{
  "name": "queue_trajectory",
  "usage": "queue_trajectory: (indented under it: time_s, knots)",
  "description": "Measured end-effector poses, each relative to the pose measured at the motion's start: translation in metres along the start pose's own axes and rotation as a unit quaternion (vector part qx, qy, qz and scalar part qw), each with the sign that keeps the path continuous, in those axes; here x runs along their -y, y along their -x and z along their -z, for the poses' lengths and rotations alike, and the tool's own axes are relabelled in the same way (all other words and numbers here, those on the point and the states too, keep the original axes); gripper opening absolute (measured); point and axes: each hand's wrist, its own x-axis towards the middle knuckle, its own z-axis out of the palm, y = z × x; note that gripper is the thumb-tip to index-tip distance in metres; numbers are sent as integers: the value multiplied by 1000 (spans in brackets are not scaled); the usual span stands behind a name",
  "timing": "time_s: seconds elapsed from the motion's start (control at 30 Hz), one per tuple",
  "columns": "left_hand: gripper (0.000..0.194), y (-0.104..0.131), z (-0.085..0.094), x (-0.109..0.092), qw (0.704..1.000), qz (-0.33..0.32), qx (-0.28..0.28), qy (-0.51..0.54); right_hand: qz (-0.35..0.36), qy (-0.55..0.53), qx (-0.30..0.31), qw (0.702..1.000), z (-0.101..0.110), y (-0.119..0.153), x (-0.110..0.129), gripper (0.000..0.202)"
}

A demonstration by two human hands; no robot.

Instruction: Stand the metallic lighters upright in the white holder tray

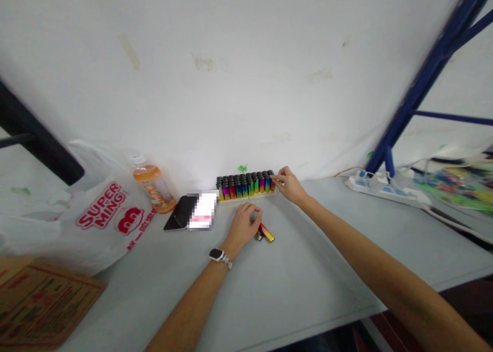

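Several multicoloured lighters [246, 187] with black tops stand upright in tight rows in a low, pale tray [231, 201] against the wall. My right hand [289, 186] is at the right end of these rows, thumb and fingertips pinched on a lighter in the end column. In front of the tray, my left hand [245, 220] rests low over the table with its fingers curled. A red-and-yellow lighter [267, 233] sticks out from beneath those fingers, beside the metal top of another; the hand hides the rest. A watch [216, 254] is on my left wrist.
Left of the tray lie a black phone-like device [180, 212] and a blurred-out white patch. An orange drink bottle [154, 185], a plastic bag [96, 213] and a cardboard box [50, 303] stand farther left. A white power strip [385, 190] lies at the right by a blue metal post [416, 93].
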Motion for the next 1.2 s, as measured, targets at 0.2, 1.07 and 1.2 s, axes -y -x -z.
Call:
queue_trajectory:
  time_s: [0.2, 1.07, 1.2]
  knots:
    - [41, 12, -3, -18, 990, -65, 95, -85, -5, 145, 1, 989, -11, 17, 7, 43]
    - [11, -21, 6, -12, 969, -138, 152, -134, -102, -109, -94, 984, -18, 65, 42, 26]
    - [16, -24, 14, -10, 979, -119, 121, -109, -143, -191, -81, 968, -26, 63, 60, 26]
